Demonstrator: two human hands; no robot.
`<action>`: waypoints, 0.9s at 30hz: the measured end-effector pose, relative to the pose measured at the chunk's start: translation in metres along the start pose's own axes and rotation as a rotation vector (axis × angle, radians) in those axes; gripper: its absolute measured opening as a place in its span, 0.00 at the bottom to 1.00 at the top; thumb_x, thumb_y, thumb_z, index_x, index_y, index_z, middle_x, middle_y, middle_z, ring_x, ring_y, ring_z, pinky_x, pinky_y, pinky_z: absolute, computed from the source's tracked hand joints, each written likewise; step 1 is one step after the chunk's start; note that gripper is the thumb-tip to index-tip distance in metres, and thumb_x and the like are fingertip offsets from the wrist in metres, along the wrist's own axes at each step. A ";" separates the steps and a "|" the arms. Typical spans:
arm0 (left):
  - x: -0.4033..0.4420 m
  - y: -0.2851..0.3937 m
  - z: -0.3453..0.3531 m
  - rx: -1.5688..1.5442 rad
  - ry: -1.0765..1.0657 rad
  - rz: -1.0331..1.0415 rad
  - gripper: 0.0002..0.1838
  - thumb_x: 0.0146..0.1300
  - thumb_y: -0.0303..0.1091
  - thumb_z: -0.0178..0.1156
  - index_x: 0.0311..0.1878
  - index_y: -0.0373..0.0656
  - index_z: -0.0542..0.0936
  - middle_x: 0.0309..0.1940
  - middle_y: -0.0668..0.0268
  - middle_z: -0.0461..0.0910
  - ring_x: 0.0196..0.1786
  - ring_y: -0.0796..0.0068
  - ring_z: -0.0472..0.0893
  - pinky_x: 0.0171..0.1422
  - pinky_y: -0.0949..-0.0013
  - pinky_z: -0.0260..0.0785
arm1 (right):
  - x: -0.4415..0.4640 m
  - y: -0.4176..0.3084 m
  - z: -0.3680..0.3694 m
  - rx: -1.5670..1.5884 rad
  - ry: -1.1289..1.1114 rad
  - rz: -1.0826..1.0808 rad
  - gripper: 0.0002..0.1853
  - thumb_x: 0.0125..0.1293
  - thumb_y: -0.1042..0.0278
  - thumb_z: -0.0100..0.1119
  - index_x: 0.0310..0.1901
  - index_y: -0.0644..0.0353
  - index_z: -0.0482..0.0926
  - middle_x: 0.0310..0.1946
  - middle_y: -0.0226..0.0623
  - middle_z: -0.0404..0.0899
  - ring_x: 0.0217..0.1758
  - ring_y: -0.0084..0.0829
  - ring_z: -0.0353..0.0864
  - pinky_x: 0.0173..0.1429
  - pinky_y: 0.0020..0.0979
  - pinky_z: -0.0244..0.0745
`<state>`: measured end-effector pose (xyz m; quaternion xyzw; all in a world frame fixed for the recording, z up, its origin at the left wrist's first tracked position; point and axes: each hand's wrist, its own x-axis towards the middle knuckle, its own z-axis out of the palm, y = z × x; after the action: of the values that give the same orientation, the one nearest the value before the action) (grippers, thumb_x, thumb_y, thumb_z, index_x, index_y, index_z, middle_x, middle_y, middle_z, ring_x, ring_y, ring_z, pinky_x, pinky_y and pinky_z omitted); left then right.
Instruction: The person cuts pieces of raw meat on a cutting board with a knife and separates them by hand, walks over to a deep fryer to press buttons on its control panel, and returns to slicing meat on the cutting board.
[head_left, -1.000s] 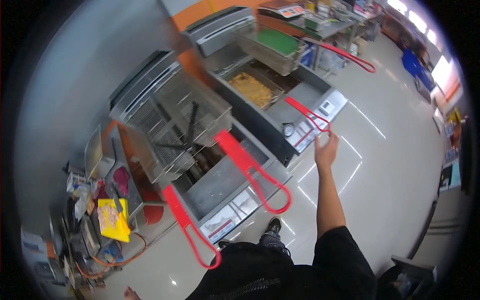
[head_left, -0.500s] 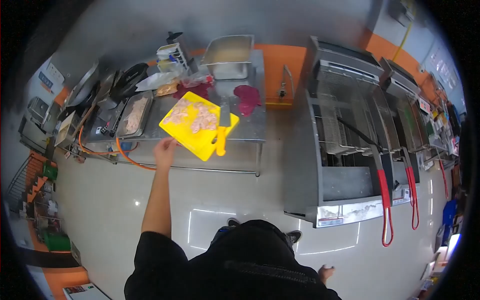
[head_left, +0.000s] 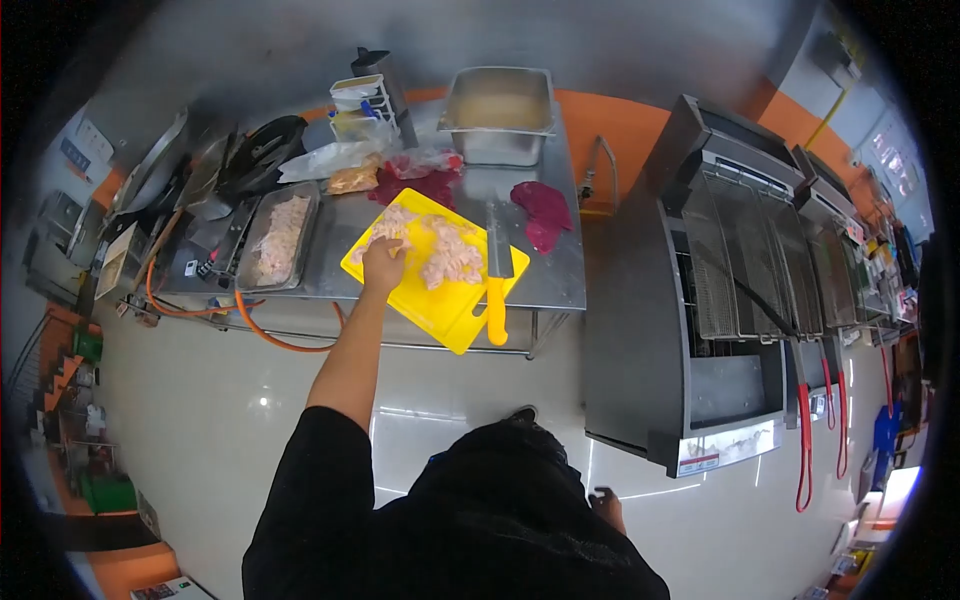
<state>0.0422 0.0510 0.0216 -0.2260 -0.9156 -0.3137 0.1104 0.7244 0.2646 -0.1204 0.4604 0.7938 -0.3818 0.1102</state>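
Observation:
My left hand [head_left: 384,265] is over the left pile of raw chicken pieces [head_left: 396,222], its fingers curled down onto the meat; the fingertips are partly hidden. A second pile of raw chicken [head_left: 452,262] lies beside it on the yellow cutting board [head_left: 430,318]. A knife [head_left: 496,300] with a yellow handle rests along the board's right side, blade pointing away from me. The board sits at a slant on the steel table, its near corner jutting past the edge. Low at my side, my right hand [head_left: 607,508] hangs with fingers loosely apart and holds nothing visible.
Left of the board stands a clear tray of raw meat [head_left: 280,240]. Dark red sheets [head_left: 543,212], plastic bags [head_left: 340,160] and a deep steel pan [head_left: 497,120] are on the table [head_left: 340,275]. Fryers with red-handled baskets [head_left: 804,440] stand to the right.
My left hand has moved from the table's front edge up onto the chicken on the board. The view has shifted closer to the table, and my right hand has moved nearer my body.

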 end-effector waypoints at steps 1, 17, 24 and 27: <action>-0.004 0.002 -0.004 0.051 0.039 0.057 0.11 0.61 0.33 0.66 0.45 0.40 0.86 0.47 0.53 0.84 0.53 0.50 0.81 0.62 0.57 0.71 | 0.017 -0.027 -0.006 -0.010 0.024 -0.077 0.18 0.66 0.60 0.64 0.53 0.60 0.79 0.34 0.49 0.85 0.39 0.46 0.86 0.47 0.44 0.79; -0.043 0.023 -0.003 -0.387 -0.324 -0.047 0.16 0.57 0.19 0.65 0.50 0.40 0.81 0.37 0.58 0.84 0.41 0.60 0.85 0.49 0.64 0.77 | 0.139 -0.508 -0.014 0.064 0.129 -0.971 0.17 0.65 0.68 0.62 0.55 0.57 0.78 0.52 0.45 0.76 0.55 0.48 0.77 0.57 0.44 0.75; -0.037 -0.009 -0.008 -0.621 -0.407 -0.008 0.13 0.57 0.17 0.64 0.45 0.40 0.80 0.33 0.64 0.82 0.39 0.72 0.83 0.45 0.69 0.77 | 0.161 -0.564 0.042 -0.278 0.281 -0.983 0.17 0.57 0.72 0.63 0.50 0.53 0.81 0.55 0.42 0.73 0.59 0.49 0.75 0.58 0.44 0.77; -0.033 -0.023 -0.012 -0.650 -0.479 0.061 0.15 0.54 0.15 0.63 0.45 0.39 0.79 0.34 0.59 0.82 0.37 0.64 0.83 0.45 0.65 0.77 | 0.165 -0.563 0.052 -0.364 0.305 -0.957 0.15 0.55 0.73 0.63 0.46 0.53 0.83 0.55 0.41 0.73 0.58 0.46 0.75 0.56 0.43 0.78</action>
<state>0.0611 0.0162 0.0076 -0.3430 -0.7615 -0.5217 -0.1742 0.1647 0.1747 0.0413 0.0705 0.9754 -0.1743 -0.1152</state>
